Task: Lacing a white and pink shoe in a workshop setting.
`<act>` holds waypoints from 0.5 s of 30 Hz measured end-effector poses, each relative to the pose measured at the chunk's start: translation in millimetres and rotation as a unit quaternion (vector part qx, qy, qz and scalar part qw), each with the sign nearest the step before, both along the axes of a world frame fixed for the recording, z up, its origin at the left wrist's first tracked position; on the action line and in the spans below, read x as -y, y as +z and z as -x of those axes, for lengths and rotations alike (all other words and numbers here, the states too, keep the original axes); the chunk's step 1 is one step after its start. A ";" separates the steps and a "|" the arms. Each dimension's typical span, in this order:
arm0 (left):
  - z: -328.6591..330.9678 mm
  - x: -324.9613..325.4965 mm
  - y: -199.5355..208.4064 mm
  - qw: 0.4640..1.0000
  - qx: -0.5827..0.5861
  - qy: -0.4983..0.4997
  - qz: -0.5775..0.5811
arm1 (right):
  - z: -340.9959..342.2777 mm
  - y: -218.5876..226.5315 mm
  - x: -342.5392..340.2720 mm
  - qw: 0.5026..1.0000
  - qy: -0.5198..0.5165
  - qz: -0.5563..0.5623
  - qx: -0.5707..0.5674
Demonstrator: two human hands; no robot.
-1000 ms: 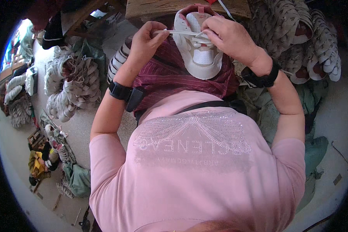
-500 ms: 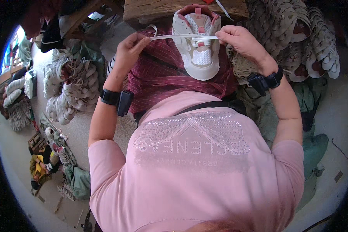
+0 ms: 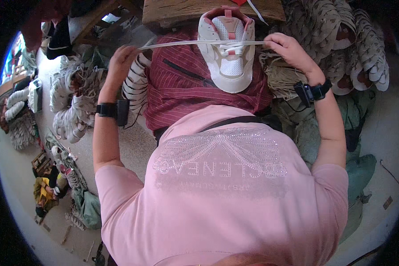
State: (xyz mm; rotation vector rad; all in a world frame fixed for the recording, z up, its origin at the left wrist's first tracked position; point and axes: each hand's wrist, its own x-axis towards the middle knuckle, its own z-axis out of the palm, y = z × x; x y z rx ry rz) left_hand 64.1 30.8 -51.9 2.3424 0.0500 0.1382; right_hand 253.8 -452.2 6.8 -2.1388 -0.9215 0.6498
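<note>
On my lap lies a white and beige shoe upper with pinkish-red lining, its rounded toe toward me and its collar against a wooden bench. A white shoelace runs through its lower eyelets and stretches out to both sides, nearly level. My left hand pinches the lace's left part, well out from the shoe. The right end is pinched between the fingers of my right hand, just beyond the shoe's right side. Neither hand touches the shoe itself.
Bundles of beige shoe uppers are stacked at the right, and another pile sits on the floor at left. Pale laces hang beside my right knee. A person in yellow is far off at lower left, near green sacks.
My hands have moved apart, the left one farther outward, drawing out a longer stretch of lace on both sides. The shoe has stayed nearly in place.
</note>
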 end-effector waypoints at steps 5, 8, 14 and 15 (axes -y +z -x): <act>44.2 -72.3 -29.2 0.992 -0.022 0.086 -0.086 | -4.6 -33.0 55.5 0.960 -0.044 0.094 0.259; 62.3 -90.8 -46.5 0.959 -0.045 0.110 -0.259 | -17.4 -62.2 92.1 0.937 -0.212 0.229 0.158; 69.2 -114.5 -101.8 0.856 -0.285 0.395 0.172 | -43.0 -114.7 178.3 0.683 -0.528 -0.336 -0.377; 81.6 -126.5 -113.2 0.841 -0.230 0.351 0.342 | -49.5 -118.1 188.7 0.594 -0.600 -0.385 -0.373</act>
